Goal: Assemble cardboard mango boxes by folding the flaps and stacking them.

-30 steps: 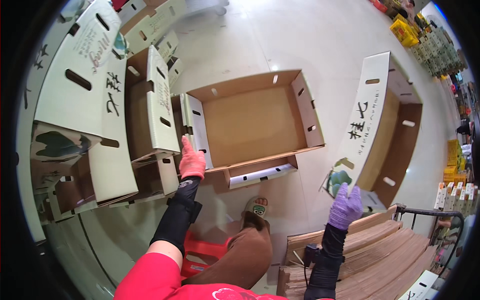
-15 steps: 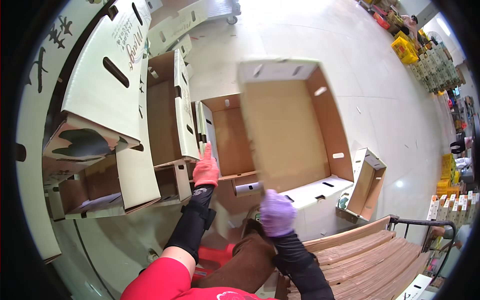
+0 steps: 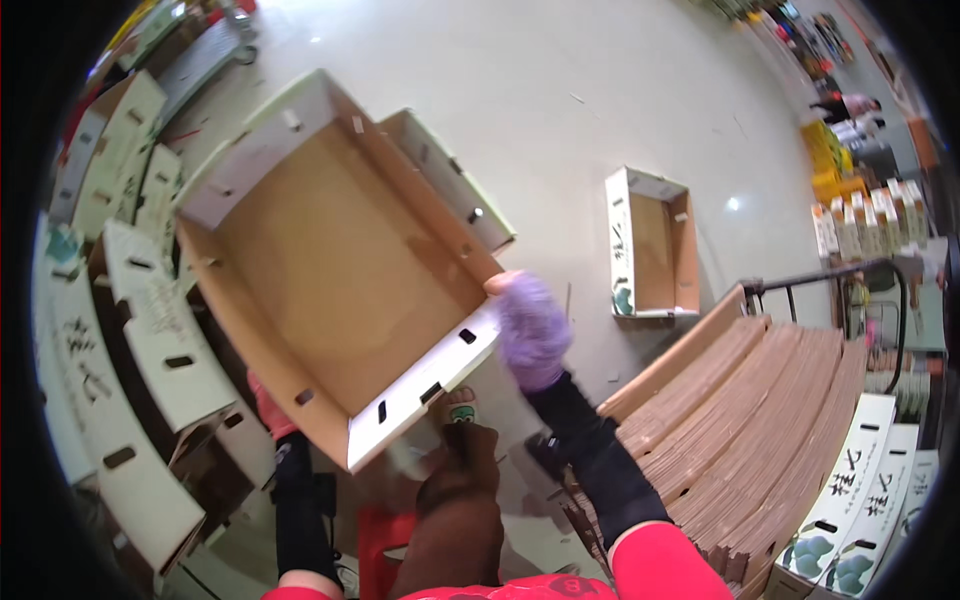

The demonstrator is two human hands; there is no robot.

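Note:
A shallow open cardboard box (image 3: 340, 260), white outside and brown inside, is held tilted in front of me. My right hand (image 3: 535, 330), in a purple knitted glove, is closed on its near right corner. My left hand (image 3: 268, 405), in a coral-pink glove, is beside the box's left wall; its fingers are mostly hidden by the box. Behind the held box, another white-and-brown box (image 3: 450, 180) partly shows.
Several white boxes (image 3: 165, 340) are stacked at my left. A smaller open box (image 3: 655, 240) sits on the floor to the right. Flat brown cardboard sheets (image 3: 740, 430) fill a metal-framed cart at lower right, with white boxes (image 3: 850, 490) beside it. A red stool (image 3: 380, 540) is near my legs.
The held box has moved left across my view and turned at a slant. My left hand has left the stacked boxes for its left side. The view has swung right.

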